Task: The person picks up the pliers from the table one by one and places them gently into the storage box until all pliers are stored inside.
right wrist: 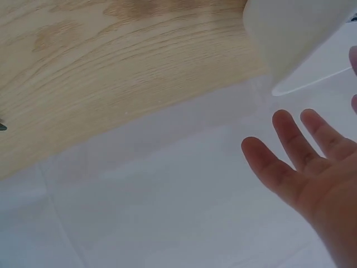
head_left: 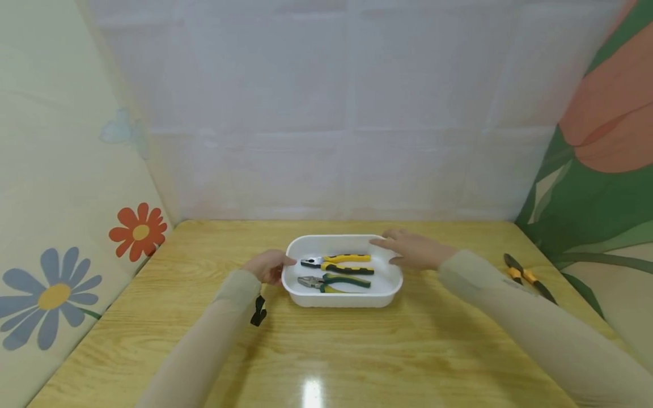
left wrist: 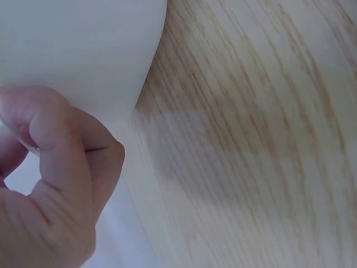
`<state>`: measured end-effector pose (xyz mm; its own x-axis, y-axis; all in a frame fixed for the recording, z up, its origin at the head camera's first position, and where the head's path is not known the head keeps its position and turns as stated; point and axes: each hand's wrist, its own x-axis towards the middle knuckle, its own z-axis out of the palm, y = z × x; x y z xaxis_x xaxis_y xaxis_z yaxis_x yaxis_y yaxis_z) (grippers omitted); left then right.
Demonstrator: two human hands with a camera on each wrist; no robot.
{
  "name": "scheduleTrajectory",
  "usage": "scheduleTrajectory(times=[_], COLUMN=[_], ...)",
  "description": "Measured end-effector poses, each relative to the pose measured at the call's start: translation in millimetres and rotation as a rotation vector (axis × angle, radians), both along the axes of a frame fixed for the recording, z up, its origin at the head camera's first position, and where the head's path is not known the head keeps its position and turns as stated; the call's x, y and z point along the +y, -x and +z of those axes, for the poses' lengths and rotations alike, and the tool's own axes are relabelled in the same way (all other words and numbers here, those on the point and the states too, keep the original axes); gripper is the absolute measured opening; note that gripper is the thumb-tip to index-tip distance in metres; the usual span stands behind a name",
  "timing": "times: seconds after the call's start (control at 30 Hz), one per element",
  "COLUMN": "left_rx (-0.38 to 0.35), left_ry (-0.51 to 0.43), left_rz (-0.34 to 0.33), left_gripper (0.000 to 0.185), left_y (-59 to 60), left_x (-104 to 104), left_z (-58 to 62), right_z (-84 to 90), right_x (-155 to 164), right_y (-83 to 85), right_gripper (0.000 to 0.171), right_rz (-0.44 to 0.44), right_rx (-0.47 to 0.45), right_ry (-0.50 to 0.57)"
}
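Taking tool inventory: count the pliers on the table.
3. Two lie side by side in the white tray: yellow-handled pliers behind, green-handled pliers in front. A third pair lies on the table's right edge. None seem hidden.

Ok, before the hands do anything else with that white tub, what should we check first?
1. Left hand holds the tub rim: ok, thumb over the left edge.
2. Right hand has a hold: not ok, its fingers are straight over the right end, not curled round it.
3. Two pliers lie inside the white tub: ok.
4. Tub sits flat on the table: ok.
5. Third pliers on the table, clear of the tub: ok, far right.
6. Tub too heavy: cannot tell.
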<state>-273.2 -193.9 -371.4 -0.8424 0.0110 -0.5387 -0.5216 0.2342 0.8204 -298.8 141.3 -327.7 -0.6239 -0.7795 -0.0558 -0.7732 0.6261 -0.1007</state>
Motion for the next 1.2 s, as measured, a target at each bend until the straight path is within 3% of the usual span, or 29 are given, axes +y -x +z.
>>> scheduleTrajectory(times=[0.17,0.5,0.8,1.2], left_rx=[-0.005,-0.010,-0.006,0.000], left_ry=[-0.014,-0.015,-0.020,-0.032], left_rz=[0.015,0.002,0.001,0.007], left_gripper=[0.023,0.024,0.026,0.027], left_y=[-0.9,-0.4,0.9,-1.0], left_x=[-0.7,-0.3,-2.0,-0.6], left_z=[0.7,-0.7,-1.4,-0.8], right_z=[-1.0,-5.6,-7.6,-6.8], right_x=[7.0,22.6,40.7,57.1], right_y=[-1.4,-4.7,-12.2,-21.6], right_gripper=[0.056,0.056,0.052,0.054], right_rz=[-0.006,-0.118,-0.082,-0.140], right_rx=[-0.015,-0.052,0.040,0.073], right_ry=[0.029,0.037,0.068,0.078])
